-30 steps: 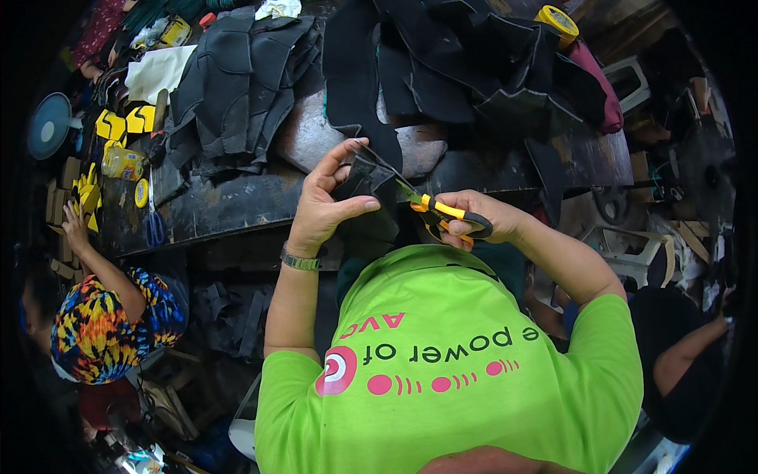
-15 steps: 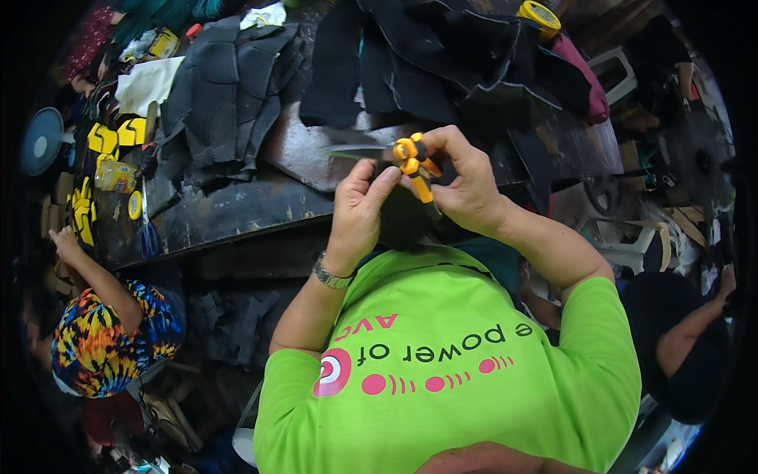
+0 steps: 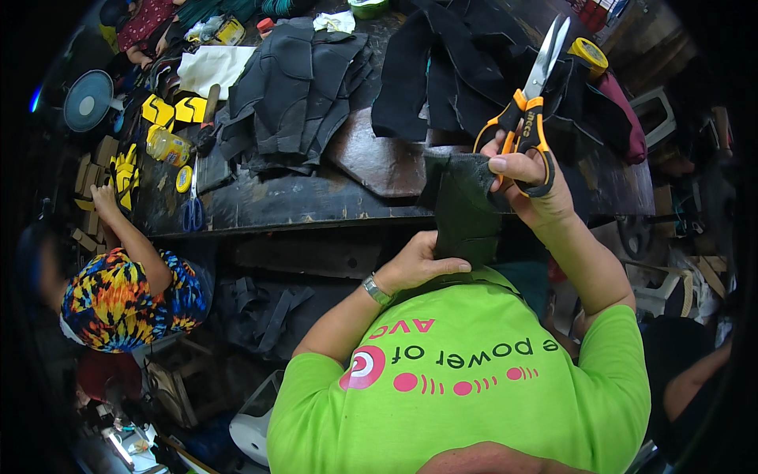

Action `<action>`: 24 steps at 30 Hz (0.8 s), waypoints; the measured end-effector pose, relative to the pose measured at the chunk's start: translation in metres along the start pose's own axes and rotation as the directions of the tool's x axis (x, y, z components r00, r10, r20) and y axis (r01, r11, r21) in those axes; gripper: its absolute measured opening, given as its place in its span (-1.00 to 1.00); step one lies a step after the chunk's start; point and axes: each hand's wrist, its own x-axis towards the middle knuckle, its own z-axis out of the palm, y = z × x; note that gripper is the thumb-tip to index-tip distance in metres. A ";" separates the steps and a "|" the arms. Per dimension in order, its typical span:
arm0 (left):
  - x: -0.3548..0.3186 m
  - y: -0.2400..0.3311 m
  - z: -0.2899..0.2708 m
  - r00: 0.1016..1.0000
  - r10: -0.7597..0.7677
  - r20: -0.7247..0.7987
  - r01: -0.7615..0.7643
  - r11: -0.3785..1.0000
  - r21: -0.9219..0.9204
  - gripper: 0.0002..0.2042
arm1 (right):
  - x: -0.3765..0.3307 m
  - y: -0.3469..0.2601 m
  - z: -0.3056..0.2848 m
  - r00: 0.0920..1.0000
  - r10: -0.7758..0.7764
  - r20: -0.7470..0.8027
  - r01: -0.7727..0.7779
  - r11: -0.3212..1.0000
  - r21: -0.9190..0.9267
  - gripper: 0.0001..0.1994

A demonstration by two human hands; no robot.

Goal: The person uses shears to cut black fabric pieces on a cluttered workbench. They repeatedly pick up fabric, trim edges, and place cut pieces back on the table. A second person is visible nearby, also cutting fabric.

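Observation:
My right hand [image 3: 543, 192] is closed round the handles of orange-and-black scissors [image 3: 534, 103]. Their long silver blades point up and away from me, only slightly apart. Between the thumb and fingers of the same hand is pinched the upper edge of a black fabric piece [image 3: 467, 207], which hangs over the table's near edge. Lower down, my left hand [image 3: 420, 263] grips that piece near its bottom, thumb in front and fingertips partly hidden behind it. A metal watch is on my left wrist.
Stacked dark panels [image 3: 288, 91] lie on the black table [image 3: 316, 207], beside a shiny metal plate [image 3: 379, 158]. More black fabric [image 3: 410, 79] covers the far right. At left are a yellow-labelled jar [image 3: 167, 147], blue-handled scissors [image 3: 193, 213] and another person's arm [image 3: 130, 237].
My right hand has risen to the right, turning the scissors from pointing left to pointing up. My left hand has dropped toward my body, and the black fabric piece now hangs unfolded between both hands.

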 end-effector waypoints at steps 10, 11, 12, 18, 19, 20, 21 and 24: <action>-0.074 0.133 -0.052 0.847 0.451 -0.282 0.012 0.514 0.857 -0.64 | 0.017 -0.026 -0.007 0.961 -0.238 0.140 0.252 0.963 -0.097 -0.55; -0.071 0.153 -0.059 0.815 0.532 -0.230 -0.024 0.428 0.904 -0.63 | 0.019 -0.025 -0.006 0.954 -0.245 0.173 0.264 0.960 -0.098 -0.55; -0.062 0.173 -0.068 0.779 0.577 -0.245 0.025 0.363 0.932 -0.61 | 0.020 -0.022 -0.005 0.951 -0.263 0.160 0.283 0.951 -0.122 -0.56; 0.043 0.222 -0.216 0.575 0.741 -0.347 0.260 0.237 0.936 -0.47 | 0.019 0.025 -0.004 0.979 -0.107 0.172 0.139 0.972 -0.188 -0.65; 0.059 0.212 -0.241 0.627 0.734 -0.263 0.436 -0.051 0.898 -0.37 | 0.020 0.034 -0.007 0.984 -0.068 0.165 0.105 0.968 -0.228 -0.62; 0.067 0.191 -0.259 0.680 0.704 -0.205 0.404 -0.127 0.906 -0.35 | 0.022 0.043 -0.010 0.988 -0.032 0.150 0.069 0.965 -0.251 -0.61; 0.074 0.178 -0.273 0.727 0.621 -0.294 0.480 -0.152 0.864 -0.32 | 0.022 0.049 -0.015 0.996 0.044 0.072 -0.019 0.949 -0.316 -0.61; 0.079 0.175 -0.286 0.735 0.519 -0.437 0.430 0.141 0.892 -0.26 | 0.021 0.057 -0.030 0.993 0.096 0.062 -0.073 0.951 -0.301 -0.61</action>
